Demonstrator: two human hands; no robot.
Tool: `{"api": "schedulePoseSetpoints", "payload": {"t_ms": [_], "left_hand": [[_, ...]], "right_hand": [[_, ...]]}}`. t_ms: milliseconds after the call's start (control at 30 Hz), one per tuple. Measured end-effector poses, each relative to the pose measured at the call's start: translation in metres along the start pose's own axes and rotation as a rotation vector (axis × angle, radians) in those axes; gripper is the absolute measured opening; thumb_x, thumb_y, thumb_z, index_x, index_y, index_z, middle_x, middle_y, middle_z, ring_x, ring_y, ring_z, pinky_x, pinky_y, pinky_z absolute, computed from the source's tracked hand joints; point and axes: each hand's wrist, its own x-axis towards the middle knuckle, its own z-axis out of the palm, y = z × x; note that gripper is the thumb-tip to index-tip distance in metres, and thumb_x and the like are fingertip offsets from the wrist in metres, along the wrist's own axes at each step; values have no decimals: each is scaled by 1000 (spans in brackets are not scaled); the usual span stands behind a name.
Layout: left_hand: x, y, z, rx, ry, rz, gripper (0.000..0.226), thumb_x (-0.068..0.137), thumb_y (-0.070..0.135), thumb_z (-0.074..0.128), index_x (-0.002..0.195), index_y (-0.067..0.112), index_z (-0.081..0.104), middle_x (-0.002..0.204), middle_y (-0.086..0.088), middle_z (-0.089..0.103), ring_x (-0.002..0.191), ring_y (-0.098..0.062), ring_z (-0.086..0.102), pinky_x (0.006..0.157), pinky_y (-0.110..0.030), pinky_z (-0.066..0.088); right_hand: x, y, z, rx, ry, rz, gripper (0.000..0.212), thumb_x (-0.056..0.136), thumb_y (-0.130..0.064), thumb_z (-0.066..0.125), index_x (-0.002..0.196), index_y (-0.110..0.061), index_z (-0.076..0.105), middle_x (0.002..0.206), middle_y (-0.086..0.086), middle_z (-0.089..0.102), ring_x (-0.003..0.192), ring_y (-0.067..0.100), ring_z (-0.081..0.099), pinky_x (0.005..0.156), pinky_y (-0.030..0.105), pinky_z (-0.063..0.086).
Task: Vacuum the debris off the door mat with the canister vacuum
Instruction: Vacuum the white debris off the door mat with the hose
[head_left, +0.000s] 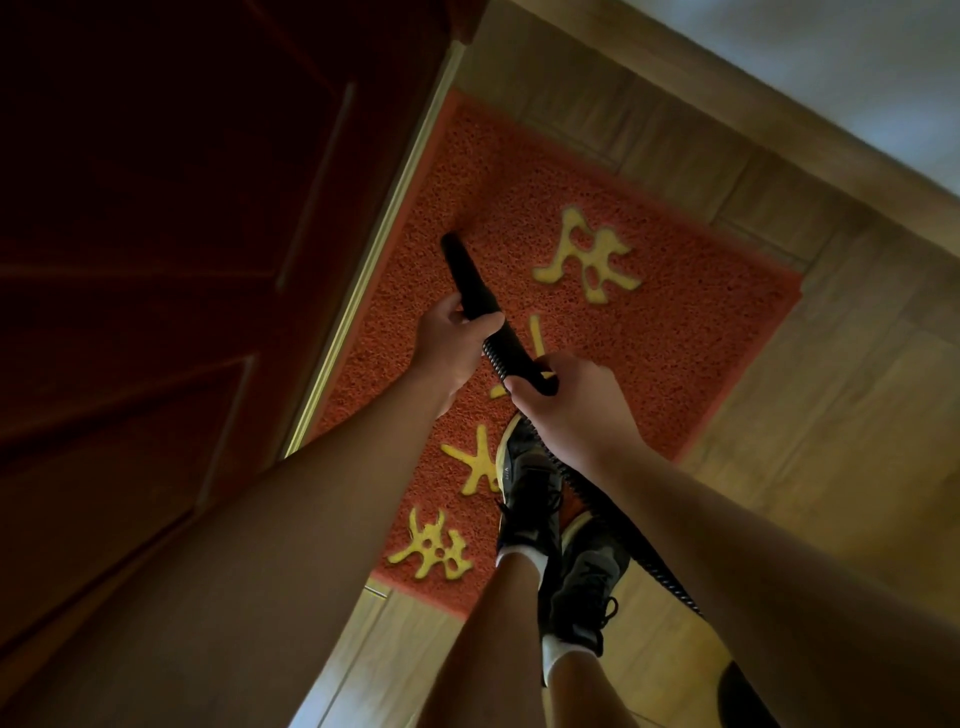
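Looking down from the head camera, the orange-red looped-pile door mat with yellow characters (519, 208) lies flat on the tan wood-grain plank floor (831, 389). One long edge of the mat sits just beside the pale metal threshold strip (374, 260), which runs along the foot of the dark red panelled door (156, 208).

The black tapered plastic vacuum nozzle (470, 275) slants across the mat, with its narrow tip down at the pile near the door-side edge. Whether the tip actually touches the mat cannot be told in this dim light.

The left hand (452, 343) grips the wide rear part of the nozzle, fingers curled over it from the door side. The right hand (566, 400) is closed around the black stretch just behind, where the black ribbed flexible hose (649, 566) joins on. From there the hose drops beneath the right forearm, passes beside the shoes and runs out over the floor.

One black lace-up sneaker (530, 493) (worn with a white sock) stands on the mat between two yellow characters and the hose. The second black sneaker (587, 577) is just behind it, toe at the mat's edge and heel over the floor.

A dark rounded shape (737, 696) shows at the bottom edge, too cut off to identify. A pale wall (831, 62) fills the upper right corner.
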Motion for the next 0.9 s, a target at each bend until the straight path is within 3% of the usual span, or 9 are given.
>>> {"api": "schedulePoseSetpoints", "payload": {"t_ms": [300, 533, 767, 833, 900], "left_hand": [[-1, 12, 5, 6, -20, 39, 21, 94, 19, 70, 112, 28, 65, 111, -3, 72, 108, -23, 68, 102, -51, 53], [1, 25, 13, -8, -35, 60, 40, 84, 27, 73, 124, 22, 67, 116, -2, 73, 111, -24, 68, 104, -53, 52], [0, 25, 17, -19, -45, 79, 29, 92, 15, 71, 119, 23, 67, 114, -5, 72, 111, -25, 68, 104, -53, 52], [-1, 22, 19, -22, -52, 78, 26, 92, 13, 71, 114, 27, 66, 115, -4, 72, 111, -25, 68, 100, -50, 54], [-3, 17, 21, -44, -64, 66, 27, 94, 9, 69, 117, 25, 63, 114, -5, 71, 107, -24, 69, 86, -38, 59]], "right_hand": [[1, -1, -7, 33, 26, -2, 27, 97, -39, 62, 102, -13, 66, 68, 10, 67, 50, 32, 57, 42, 32, 37], [1, -4, -16, 86, 66, 8, 25, 96, -38, 64, 94, -13, 67, 68, 9, 67, 57, 35, 62, 44, 31, 39], [-1, 1, -11, 142, 103, 35, 27, 94, -41, 66, 100, -15, 67, 67, 6, 67, 56, 33, 63, 42, 38, 45], [-4, 5, -9, 158, 107, 59, 27, 93, -42, 66, 101, -16, 67, 65, 3, 65, 50, 25, 57, 41, 33, 41], [-8, 8, -6, 169, 116, 82, 27, 92, -43, 67, 99, -16, 67, 62, 0, 62, 47, 17, 54, 38, 27, 36]]}}
